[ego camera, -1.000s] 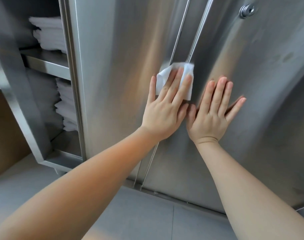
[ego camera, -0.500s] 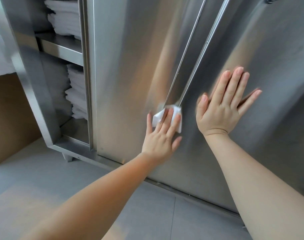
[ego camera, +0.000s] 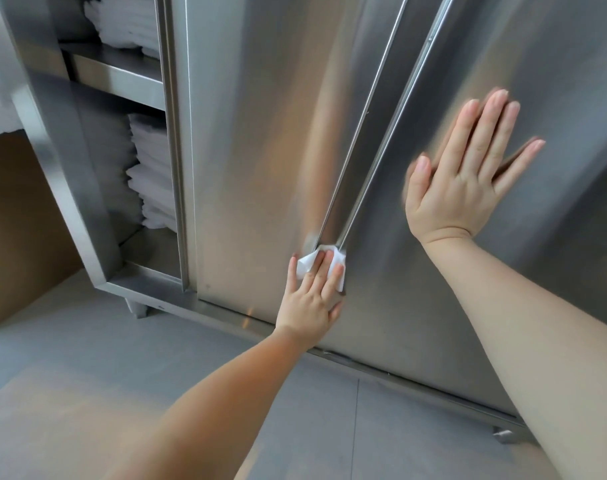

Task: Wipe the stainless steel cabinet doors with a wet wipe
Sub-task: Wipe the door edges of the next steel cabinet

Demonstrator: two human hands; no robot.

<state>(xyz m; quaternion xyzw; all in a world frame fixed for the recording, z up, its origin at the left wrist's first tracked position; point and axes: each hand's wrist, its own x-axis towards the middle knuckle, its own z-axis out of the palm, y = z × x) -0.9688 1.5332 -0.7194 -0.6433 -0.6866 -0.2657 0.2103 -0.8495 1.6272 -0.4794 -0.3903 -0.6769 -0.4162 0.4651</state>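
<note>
A tall stainless steel cabinet fills the view. Its left door (ego camera: 253, 140) and right door (ego camera: 433, 278) meet at a slanted seam with a long bar handle (ego camera: 392, 119). My left hand (ego camera: 310, 303) presses a white wet wipe (ego camera: 305, 263) with straight fingers against the bottom end of the seam, low on the doors. My right hand (ego camera: 464, 174) lies flat with fingers spread on the right door, higher up.
An open compartment at the left holds stacks of folded white cloths (ego camera: 149, 178) on steel shelves (ego camera: 122, 77). The cabinet stands on short feet (ego camera: 137, 308) over a grey tiled floor (ego camera: 87, 393). A brown panel (ego camera: 15, 220) stands at far left.
My left hand has slid the wipe down along the seam from mid-door to its bottom end. My right hand stayed flat on the right door, and the view has tilted downward.
</note>
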